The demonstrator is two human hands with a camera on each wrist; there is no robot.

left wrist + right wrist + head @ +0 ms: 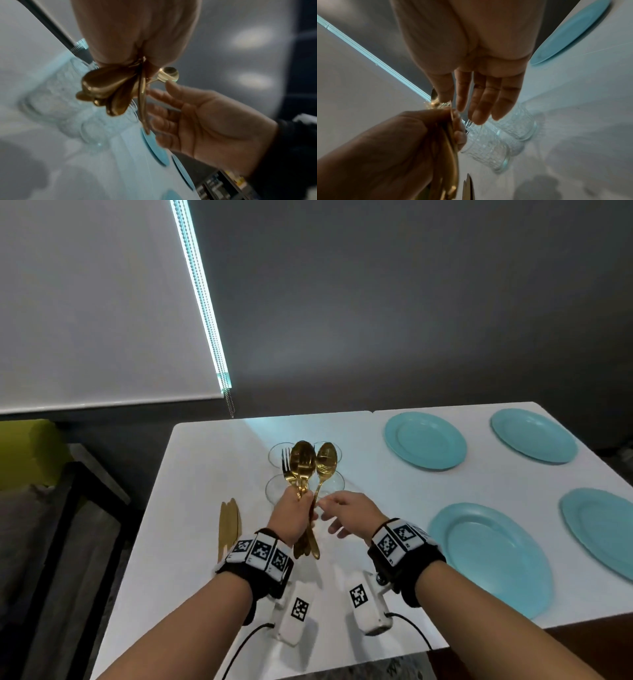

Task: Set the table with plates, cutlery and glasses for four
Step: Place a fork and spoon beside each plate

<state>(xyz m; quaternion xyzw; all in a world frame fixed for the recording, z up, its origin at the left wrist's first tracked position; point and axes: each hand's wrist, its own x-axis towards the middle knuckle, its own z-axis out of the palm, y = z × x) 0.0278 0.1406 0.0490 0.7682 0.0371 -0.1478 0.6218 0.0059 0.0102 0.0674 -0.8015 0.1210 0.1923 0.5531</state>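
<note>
My left hand [297, 510] grips a bundle of gold spoons and forks [302, 465] upright above the white table [205, 474]. One gold spoon [327, 460] leans out to the right of the bundle. My right hand [329, 515] is beside it, fingers straight, tips at that spoon's stem; in the right wrist view the fingers [479, 105] hold nothing. Several clear glasses [274, 489] stand behind the cutlery. Gold knives [228, 522] lie left of my left hand. Turquoise plates [424, 440] [532, 434] [489, 556] [599, 529] sit on the table's right half.
The table's left edge [150, 501] borders a dark frame [89, 508] and a yellow-green seat [27, 453]. A grey wall and a roller blind [102, 302] stand behind. The table's near edge [342, 659] is just below my wrists.
</note>
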